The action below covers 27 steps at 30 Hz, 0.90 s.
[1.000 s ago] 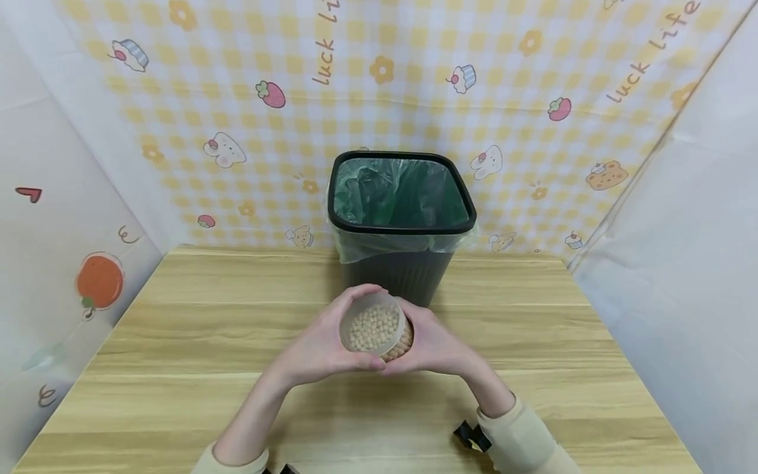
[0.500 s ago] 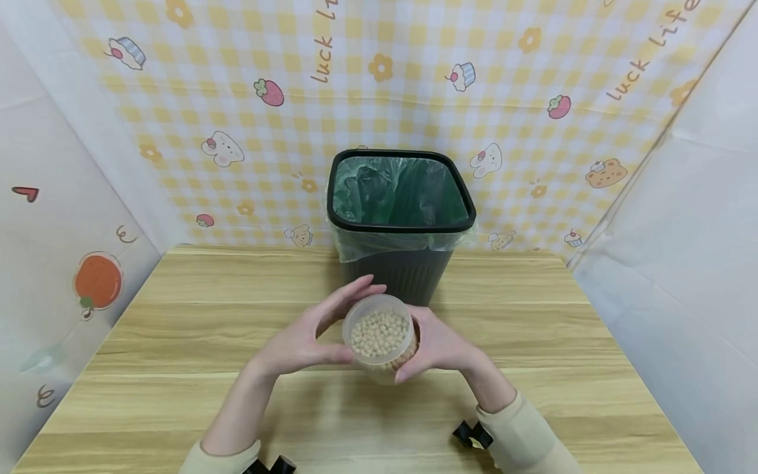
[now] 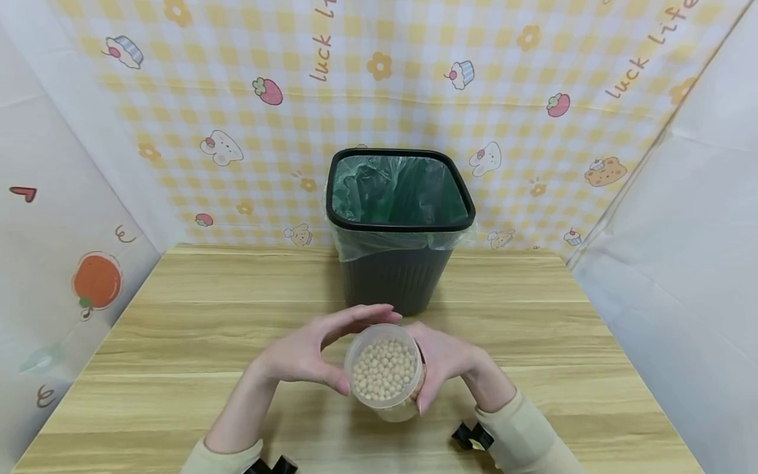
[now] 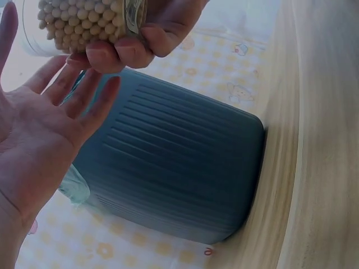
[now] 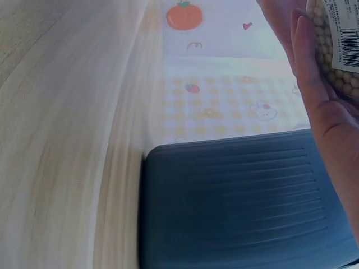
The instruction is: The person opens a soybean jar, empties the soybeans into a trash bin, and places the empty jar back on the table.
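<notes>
Two hands on my feed, one loaded. Right hand (image 3: 444,355) grips a clear jar (image 3: 398,413) from its right side, thumb on the near side. Left hand (image 3: 304,352) is slack: palm bare, fingers extended, thumb spread, cupped around the jar's left side. Can't tell from my end if its fingertips touch the plastic.

Jar holds small pale beige balls (image 3: 383,370), round mouth facing the head cam. It's held up off the tabletop (image 3: 237,296), on the near side of the bin. I get a white barcode label (image 5: 345,33) on its side in the right wrist view.

Both cuffs are cream sleeves (image 3: 521,434), black wrist mounts (image 3: 472,436) beside them.

Beyond the hands: dark grey bin (image 3: 391,273) standing on the tabletop toward the back, black rim (image 3: 401,228), translucent green liner (image 3: 408,191) folded over the edge. Behind it I see a yellow checked cloth (image 3: 414,39) with cartoon prints, white sheet (image 3: 669,230) on the right, printed white sheet (image 3: 59,230) on the left.
</notes>
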Motion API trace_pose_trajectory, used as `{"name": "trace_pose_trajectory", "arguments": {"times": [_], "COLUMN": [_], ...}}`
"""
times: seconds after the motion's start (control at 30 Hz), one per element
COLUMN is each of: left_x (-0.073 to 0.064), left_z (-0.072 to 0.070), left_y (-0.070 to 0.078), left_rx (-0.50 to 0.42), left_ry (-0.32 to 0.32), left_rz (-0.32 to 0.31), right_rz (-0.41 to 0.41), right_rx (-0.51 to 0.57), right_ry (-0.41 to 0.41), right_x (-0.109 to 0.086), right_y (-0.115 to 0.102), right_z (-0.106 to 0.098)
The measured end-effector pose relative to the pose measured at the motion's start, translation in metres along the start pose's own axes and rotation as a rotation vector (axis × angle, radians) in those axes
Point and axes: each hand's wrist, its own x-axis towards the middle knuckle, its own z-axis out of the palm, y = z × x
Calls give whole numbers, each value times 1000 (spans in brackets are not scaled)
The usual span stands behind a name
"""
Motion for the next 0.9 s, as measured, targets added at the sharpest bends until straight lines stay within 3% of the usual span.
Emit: {"name": "trace_pose_trajectory", "arguments": {"times": [0.17,0.37,0.63,0.9], "left_x": [0,3,9,17], "left_z": [3,6,12,26], "left_y": [2,10,17,22], "left_rx": [49,112,224,399], "left_ry": [15,101,280,532], "left_rz": [-15,-110,-230,-370], "right_rz": [70,182,261,289], "right_rx": [-17,-165,-326,-471], "right_ry": [88,257,501,717], "right_x": [0,4,12,16], "right_y": [-4,-9,-11,-8], "right_z": [2,8,19,25]}}
